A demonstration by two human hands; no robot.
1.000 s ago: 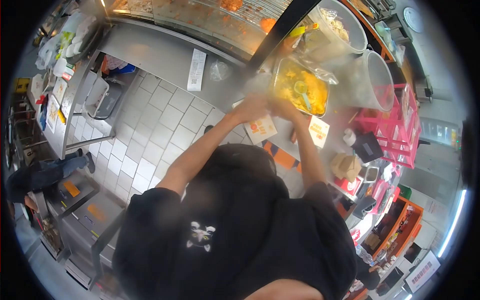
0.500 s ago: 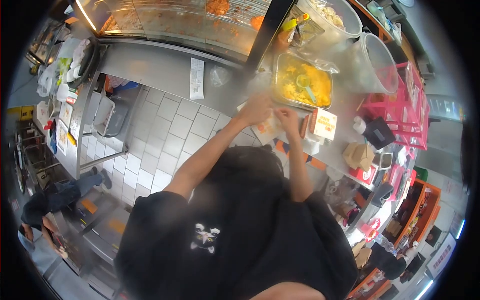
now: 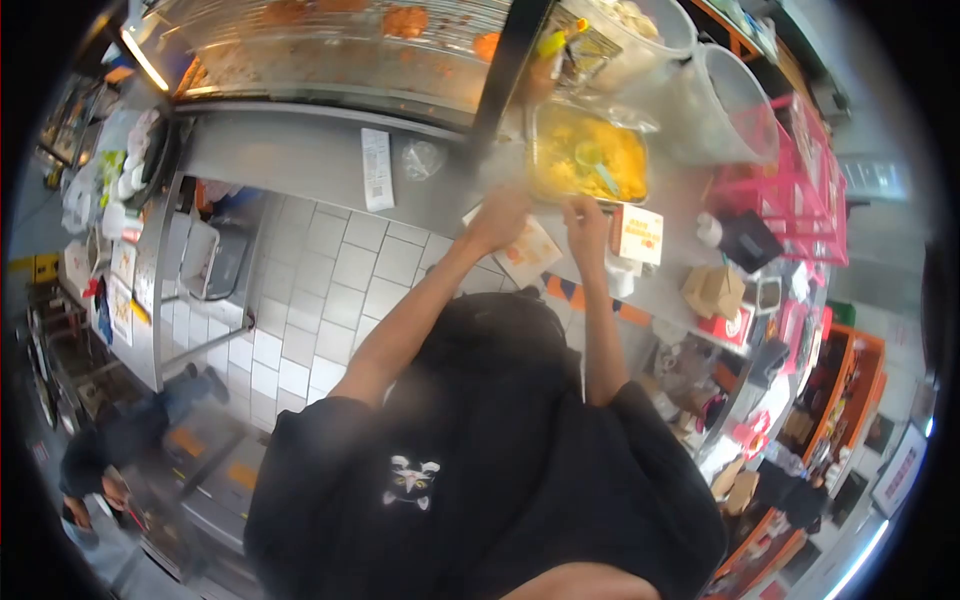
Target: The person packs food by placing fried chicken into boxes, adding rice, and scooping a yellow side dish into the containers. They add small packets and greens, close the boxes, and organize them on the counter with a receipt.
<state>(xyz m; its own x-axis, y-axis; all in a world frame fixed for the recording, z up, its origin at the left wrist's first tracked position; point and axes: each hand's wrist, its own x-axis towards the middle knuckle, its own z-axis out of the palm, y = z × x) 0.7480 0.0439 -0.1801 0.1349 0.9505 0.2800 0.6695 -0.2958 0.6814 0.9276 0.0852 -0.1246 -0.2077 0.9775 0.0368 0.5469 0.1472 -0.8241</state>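
Note:
A white paper bag with orange print (image 3: 528, 255) lies at the counter's near edge. My left hand (image 3: 500, 218) is over its upper left part, the fingers curled and pressed to the paper; fog blurs their tips. Beside the bag, my right hand (image 3: 585, 218) is closed with the fingertips drawn together, just below the tray of yellow food (image 3: 590, 150). Whatever it may hold is hidden. A green spoon (image 3: 605, 178) rests in the food. Right of my right hand stands a white printed box (image 3: 640, 235).
A long receipt (image 3: 377, 170) and a crumpled clear plastic piece (image 3: 423, 158) lie on the steel counter. Large clear tubs (image 3: 735, 115) and a pink basket (image 3: 805, 190) stand at right. Fried food sits in the glass case (image 3: 405, 22) ahead. Another person (image 3: 115, 440) is at lower left.
My hands have moved apart: the right one shifted right, away from the left one. More of the bag's printed face shows. The view has turned slightly.

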